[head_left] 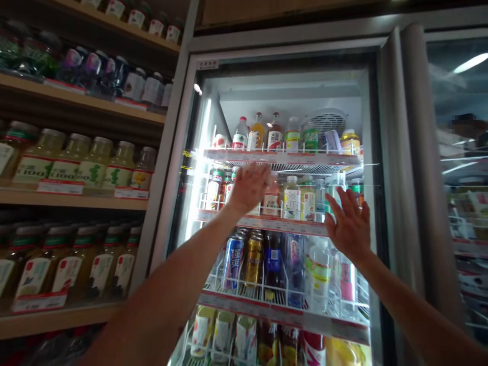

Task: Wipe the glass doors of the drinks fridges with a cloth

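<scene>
Both my hands are raised in front of a lit drinks fridge (396,152) with glass across its front. My left hand (249,188) is open, slightly blurred, its fingers stretched to the right before the second shelf. Beside it stands a pink-drink bottle (272,198). My right hand (351,223) is open too, fingers spread, nearest the right end of that shelf. A white-labelled bottle (292,201) stands between the two hands. Neither hand holds anything. Whether either one touches the glass, I cannot tell.
Wooden shelves (72,200) on the left carry rows of bottled drinks (122,157). Inside the fridge, cans (233,259) and bottles stand in wire racks. Vertical metal handles (417,127) run between this door and another glass-fronted fridge (465,213) on the right.
</scene>
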Demonstrator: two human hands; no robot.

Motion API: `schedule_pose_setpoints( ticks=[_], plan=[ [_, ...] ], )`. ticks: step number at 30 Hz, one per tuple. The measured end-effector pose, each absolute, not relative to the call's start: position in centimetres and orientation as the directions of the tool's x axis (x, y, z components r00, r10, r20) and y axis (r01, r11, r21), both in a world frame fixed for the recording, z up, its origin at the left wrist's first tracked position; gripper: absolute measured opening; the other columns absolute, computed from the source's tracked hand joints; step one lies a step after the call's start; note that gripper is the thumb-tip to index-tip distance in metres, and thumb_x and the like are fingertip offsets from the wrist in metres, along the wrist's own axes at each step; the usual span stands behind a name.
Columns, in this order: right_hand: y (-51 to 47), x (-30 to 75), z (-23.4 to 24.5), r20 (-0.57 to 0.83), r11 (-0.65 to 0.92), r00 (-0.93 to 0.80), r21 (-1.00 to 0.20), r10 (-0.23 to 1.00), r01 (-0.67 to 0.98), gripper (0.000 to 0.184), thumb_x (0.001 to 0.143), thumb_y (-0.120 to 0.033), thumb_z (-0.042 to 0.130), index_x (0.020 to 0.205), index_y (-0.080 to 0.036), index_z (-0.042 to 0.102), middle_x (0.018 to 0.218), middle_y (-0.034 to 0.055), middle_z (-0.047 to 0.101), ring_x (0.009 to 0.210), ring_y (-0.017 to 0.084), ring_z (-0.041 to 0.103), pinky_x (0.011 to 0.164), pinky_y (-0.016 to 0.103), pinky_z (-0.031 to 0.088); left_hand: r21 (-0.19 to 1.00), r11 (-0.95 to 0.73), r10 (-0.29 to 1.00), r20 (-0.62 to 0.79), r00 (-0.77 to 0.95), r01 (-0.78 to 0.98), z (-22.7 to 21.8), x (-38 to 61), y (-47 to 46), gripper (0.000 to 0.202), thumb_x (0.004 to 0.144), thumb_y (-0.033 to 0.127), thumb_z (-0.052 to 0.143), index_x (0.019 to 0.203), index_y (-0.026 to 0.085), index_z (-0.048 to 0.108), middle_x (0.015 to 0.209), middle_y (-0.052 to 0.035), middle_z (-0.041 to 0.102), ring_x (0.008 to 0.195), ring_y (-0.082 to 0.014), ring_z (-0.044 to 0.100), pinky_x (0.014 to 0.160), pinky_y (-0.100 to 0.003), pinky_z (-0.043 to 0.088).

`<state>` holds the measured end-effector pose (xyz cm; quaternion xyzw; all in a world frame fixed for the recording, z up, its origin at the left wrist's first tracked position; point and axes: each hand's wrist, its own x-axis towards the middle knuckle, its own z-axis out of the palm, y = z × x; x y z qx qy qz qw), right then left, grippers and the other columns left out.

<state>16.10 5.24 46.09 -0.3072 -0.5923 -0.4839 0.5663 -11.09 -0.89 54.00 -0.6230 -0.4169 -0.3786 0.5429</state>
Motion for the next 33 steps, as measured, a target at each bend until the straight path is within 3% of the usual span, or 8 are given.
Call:
schedule_pose_setpoints(
  ticks=[3,5,11,17,19,24,31,33],
  plan=[
    [5.0,16.0,46.1,0.971,0.318,-0.17,0.217,-0.168,0.923,0.046,0.09,-0.033,0.042,0.135,-0.025,0.043,0.146,0.0089,0.037,0.136,0.027,0.03,0.112,0.048,0.02,0.039,0.01,-0.044,0.998,-0.038,0.999,55.0,-14.9,-1.6,0.048,0.088,0.027,0.037,0.134,0.015,0.043,0.142,-0.0107,0.043,0.133,-0.0324,0.031,0.106,-0.053,0.027],
    [5.1,16.0,46.2,0.967,0.308,-0.18,0.228,-0.179,0.924,0.046,0.09,-0.033,0.041,0.135,-0.024,0.043,0.145,0.0092,0.037,0.136,0.026,0.031,0.111,0.048,0.02,0.125,0.018,-0.098,0.988,-0.123,0.992,54.1,-14.5,-1.3,0.049,0.088,0.028,0.037,0.135,0.014,0.043,0.143,-0.0118,0.041,0.133,-0.0347,0.031,0.105,-0.055,0.027],
    [5.5,16.4,46.1,0.954,0.347,-0.196,0.268,-0.228,0.899,0.047,0.089,-0.032,0.042,0.136,-0.023,0.042,0.146,0.009,0.036,0.136,0.027,0.03,0.11,0.05,0.021,-0.456,-0.036,0.071,0.886,0.457,0.889,49.2,-9.9,-0.2,0.044,0.092,0.031,0.034,0.133,0.022,0.044,0.14,-0.0045,0.046,0.134,-0.0262,0.032,0.111,-0.051,0.02],
    [5.6,16.3,46.1,0.95,0.333,-0.188,0.267,-0.251,0.904,0.046,0.089,-0.032,0.042,0.133,-0.022,0.045,0.144,0.0104,0.04,0.135,0.028,0.033,0.11,0.05,0.023,0.08,0.058,-0.124,0.99,-0.072,0.995,49.4,-16.1,-1.4,0.048,0.09,0.029,0.035,0.134,0.011,0.043,0.14,-0.014,0.045,0.131,-0.0332,0.033,0.103,-0.053,0.03],
    [5.6,16.3,46.1,0.948,0.336,-0.181,0.265,-0.262,0.904,0.045,0.089,-0.032,0.042,0.133,-0.021,0.046,0.144,0.0107,0.04,0.135,0.028,0.033,0.11,0.05,0.023,0.036,0.056,-0.121,0.992,-0.029,0.998,48.0,-15.0,-1.2,0.049,0.09,0.03,0.035,0.135,0.013,0.042,0.14,-0.013,0.045,0.132,-0.0328,0.031,0.104,-0.053,0.027],
    [5.6,16.4,46.1,0.947,0.352,-0.188,0.275,-0.26,0.895,0.046,0.088,-0.031,0.044,0.133,-0.022,0.046,0.144,0.0099,0.04,0.135,0.027,0.032,0.11,0.05,0.022,-0.438,-0.004,-0.014,0.899,0.438,0.899,43.8,-11.0,-0.3,0.043,0.091,0.029,0.037,0.133,0.022,0.044,0.137,-0.0039,0.05,0.134,-0.025,0.031,0.111,-0.049,0.017],
    [5.5,16.3,46.2,0.956,0.339,-0.181,0.253,-0.23,0.906,0.045,0.089,-0.032,0.042,0.133,-0.022,0.045,0.145,0.0099,0.038,0.136,0.026,0.031,0.11,0.05,0.022,0.078,0.025,-0.176,0.982,-0.073,0.997,46.0,-15.1,-1.0,0.047,0.09,0.029,0.037,0.134,0.013,0.044,0.138,-0.0135,0.047,0.132,-0.0324,0.032,0.104,-0.051,0.027],
    [5.4,16.3,46.2,0.958,0.341,-0.179,0.25,-0.225,0.906,0.046,0.089,-0.033,0.041,0.134,-0.024,0.044,0.146,0.0088,0.037,0.136,0.026,0.031,0.11,0.05,0.022,0.035,0.029,-0.157,0.987,-0.03,0.999,45.3,-13.2,-0.7,0.048,0.09,0.029,0.038,0.134,0.013,0.043,0.138,-0.013,0.047,0.132,-0.0331,0.031,0.105,-0.053,0.025]
  ],
)
